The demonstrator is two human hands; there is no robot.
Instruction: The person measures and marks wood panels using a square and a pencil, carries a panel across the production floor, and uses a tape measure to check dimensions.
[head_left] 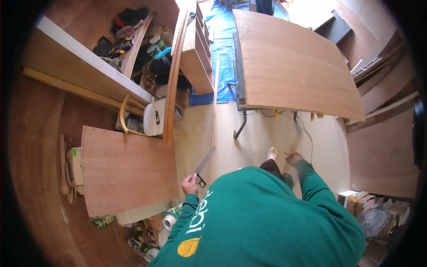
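My left hand [190, 185] is closed around a combination square [205, 161] by its dark head, and the metal blade slants up and to the right above the floor. My right hand [293, 159] is out ahead of me on the right, its fingers pinched on a thin yellow pencil [287, 154]. That hand is slightly blurred. Below it is a dark, rounded object I cannot make out. Ahead stands a work table bearing a large plywood sheet [298, 66], apart from both hands.
A plywood panel [129, 171] lies at the left beside a white chair [155, 117]. Long wooden strips [174, 84] and an open shelf unit [195, 58] extend ahead. A cable [310, 138] crosses the floor. Cartons and scraps [360, 202] fill the right side; another person's legs show at the far end.
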